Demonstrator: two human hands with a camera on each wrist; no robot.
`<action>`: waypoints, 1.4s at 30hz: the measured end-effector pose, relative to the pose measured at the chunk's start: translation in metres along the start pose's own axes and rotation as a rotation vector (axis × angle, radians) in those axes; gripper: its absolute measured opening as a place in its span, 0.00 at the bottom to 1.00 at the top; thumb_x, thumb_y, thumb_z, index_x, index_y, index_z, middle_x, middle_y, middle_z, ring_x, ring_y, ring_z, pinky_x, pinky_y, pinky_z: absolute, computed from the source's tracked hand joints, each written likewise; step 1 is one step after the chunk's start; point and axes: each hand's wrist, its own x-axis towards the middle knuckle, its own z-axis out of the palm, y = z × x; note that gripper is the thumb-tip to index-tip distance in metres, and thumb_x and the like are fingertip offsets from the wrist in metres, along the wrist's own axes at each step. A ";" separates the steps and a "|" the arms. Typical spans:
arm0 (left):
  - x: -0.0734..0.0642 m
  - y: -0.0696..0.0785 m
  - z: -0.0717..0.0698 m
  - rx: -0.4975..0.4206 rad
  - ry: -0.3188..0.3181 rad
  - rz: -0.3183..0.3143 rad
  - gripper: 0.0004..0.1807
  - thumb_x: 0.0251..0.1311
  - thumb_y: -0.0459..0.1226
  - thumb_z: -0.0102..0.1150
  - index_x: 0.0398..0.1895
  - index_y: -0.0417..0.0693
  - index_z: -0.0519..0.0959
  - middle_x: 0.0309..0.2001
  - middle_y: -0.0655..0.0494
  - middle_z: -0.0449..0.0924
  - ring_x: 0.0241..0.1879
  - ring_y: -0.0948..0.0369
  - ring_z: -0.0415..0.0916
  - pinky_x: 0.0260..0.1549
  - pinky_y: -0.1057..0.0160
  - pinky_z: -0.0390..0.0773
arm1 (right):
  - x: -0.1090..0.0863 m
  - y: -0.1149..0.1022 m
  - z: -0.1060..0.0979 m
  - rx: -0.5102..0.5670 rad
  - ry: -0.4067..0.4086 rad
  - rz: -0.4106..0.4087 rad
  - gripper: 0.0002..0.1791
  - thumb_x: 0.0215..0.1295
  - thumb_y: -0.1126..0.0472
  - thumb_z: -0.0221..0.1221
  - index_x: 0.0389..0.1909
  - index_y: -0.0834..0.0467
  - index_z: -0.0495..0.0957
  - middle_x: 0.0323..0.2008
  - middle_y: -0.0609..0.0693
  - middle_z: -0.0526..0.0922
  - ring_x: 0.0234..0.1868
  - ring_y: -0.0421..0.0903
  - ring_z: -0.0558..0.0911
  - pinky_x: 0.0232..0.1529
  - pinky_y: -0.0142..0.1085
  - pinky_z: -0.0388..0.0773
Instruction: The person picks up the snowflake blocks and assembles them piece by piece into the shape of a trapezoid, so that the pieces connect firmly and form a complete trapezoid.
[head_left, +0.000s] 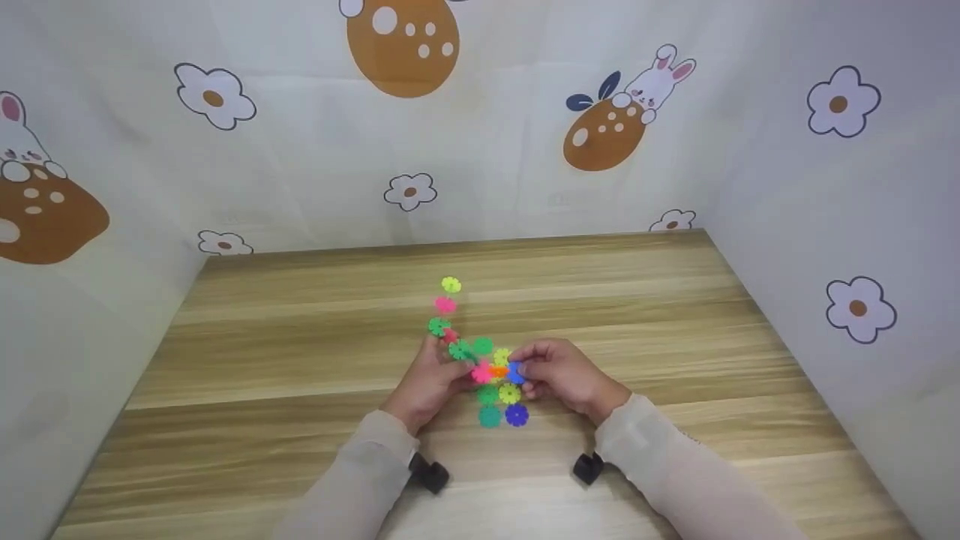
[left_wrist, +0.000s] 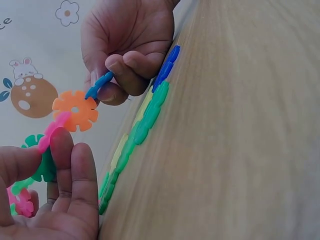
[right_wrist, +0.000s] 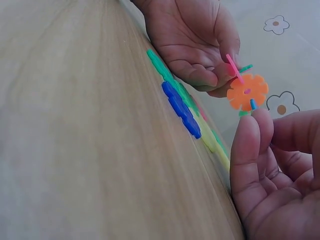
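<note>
My left hand [head_left: 433, 381] pinches a pink notched snowflake disc [left_wrist: 54, 131] between thumb and forefinger. From it a chain of joined discs runs away past the hand: green [head_left: 459, 349], red, green, pink [head_left: 445, 304] and yellow [head_left: 451, 285]. An orange disc [left_wrist: 76, 111] is slotted into the pink one, standing between the two hands. A blue disc [left_wrist: 99, 85] is pinched by my right hand [head_left: 568, 376], its edge meeting the orange disc's rim. Whether it sits fully in the slot I cannot tell. In the right wrist view, fingertips hide most of the blue disc.
Beneath the hands, several discs lie flat on the wood-grain table [head_left: 300, 375], among them green [head_left: 488, 394], yellow [head_left: 510, 394], teal [head_left: 490, 417] and dark blue [head_left: 517, 415]. A patterned cloth [head_left: 495, 127] hangs behind the table and at both sides.
</note>
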 end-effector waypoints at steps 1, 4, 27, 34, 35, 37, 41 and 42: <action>0.000 0.000 0.000 0.007 -0.001 -0.003 0.37 0.70 0.23 0.51 0.76 0.48 0.48 0.63 0.32 0.77 0.54 0.53 0.84 0.52 0.55 0.85 | 0.000 0.000 0.000 0.002 0.001 -0.001 0.16 0.71 0.74 0.54 0.57 0.77 0.75 0.31 0.50 0.80 0.28 0.39 0.79 0.33 0.31 0.85; 0.001 0.000 0.000 0.023 -0.005 -0.009 0.34 0.72 0.24 0.51 0.74 0.46 0.49 0.64 0.32 0.77 0.55 0.52 0.84 0.53 0.54 0.85 | 0.000 0.001 0.000 0.009 0.005 0.004 0.16 0.72 0.75 0.54 0.57 0.77 0.75 0.31 0.50 0.80 0.29 0.40 0.80 0.33 0.31 0.86; 0.002 -0.002 0.002 0.104 0.013 -0.040 0.47 0.72 0.25 0.52 0.85 0.56 0.40 0.69 0.37 0.74 0.62 0.47 0.81 0.59 0.50 0.83 | -0.003 -0.002 -0.001 -0.055 0.012 0.018 0.11 0.73 0.73 0.54 0.52 0.73 0.78 0.30 0.50 0.78 0.28 0.40 0.79 0.34 0.32 0.86; 0.002 -0.001 0.003 0.123 0.027 -0.063 0.47 0.72 0.26 0.53 0.85 0.59 0.41 0.72 0.41 0.73 0.62 0.49 0.82 0.58 0.52 0.84 | -0.003 -0.003 0.001 -0.077 0.032 0.023 0.11 0.73 0.74 0.54 0.52 0.73 0.78 0.29 0.50 0.78 0.28 0.41 0.80 0.33 0.32 0.86; 0.002 -0.001 0.004 0.127 0.026 -0.064 0.47 0.72 0.26 0.53 0.85 0.58 0.41 0.71 0.41 0.73 0.62 0.50 0.82 0.58 0.52 0.84 | -0.003 -0.003 0.001 -0.080 0.031 0.023 0.11 0.73 0.74 0.54 0.52 0.73 0.78 0.29 0.50 0.78 0.28 0.41 0.80 0.33 0.32 0.86; 0.002 -0.001 0.004 0.131 0.027 -0.066 0.46 0.72 0.26 0.54 0.85 0.58 0.43 0.70 0.41 0.74 0.61 0.50 0.82 0.58 0.52 0.84 | -0.002 -0.003 0.001 -0.091 0.027 0.022 0.11 0.73 0.74 0.54 0.51 0.72 0.78 0.29 0.50 0.78 0.28 0.41 0.80 0.33 0.32 0.86; 0.001 -0.001 0.004 0.128 0.041 -0.045 0.43 0.71 0.25 0.54 0.82 0.53 0.46 0.65 0.40 0.79 0.57 0.52 0.84 0.56 0.52 0.85 | -0.001 -0.002 0.001 -0.086 0.017 0.017 0.12 0.73 0.73 0.55 0.53 0.73 0.78 0.28 0.50 0.79 0.28 0.41 0.80 0.33 0.32 0.86; 0.000 -0.001 0.004 0.120 0.045 -0.040 0.42 0.70 0.25 0.53 0.81 0.52 0.47 0.63 0.39 0.80 0.55 0.52 0.85 0.55 0.52 0.85 | 0.000 -0.002 0.001 -0.081 0.016 0.016 0.13 0.73 0.72 0.55 0.54 0.73 0.78 0.29 0.50 0.79 0.28 0.41 0.80 0.33 0.32 0.86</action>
